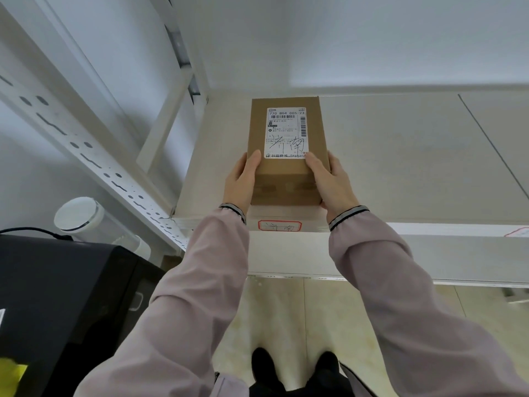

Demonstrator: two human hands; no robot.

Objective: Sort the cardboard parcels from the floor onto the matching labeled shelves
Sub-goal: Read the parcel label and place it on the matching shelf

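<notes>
My left hand (pixel 240 183) and right hand (pixel 329 181) clasp the sides of a plain brown cardboard parcel (pixel 289 150), white shipping label up, lying at the shelf's (pixel 400 156) front edge near its left corner.

Matt cardboard parcel (pixel 287 130), paper label (pixel 286 133)

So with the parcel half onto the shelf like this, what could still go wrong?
The brown cardboard parcel sits near the front edge of the white shelf board; if the left hand and right hand release their grip now, it may stay too close to the edge. The red-bordered shelf label is partly hidden by the sleeves, so a mismatch with the handwriting could go unnoticed.
</notes>
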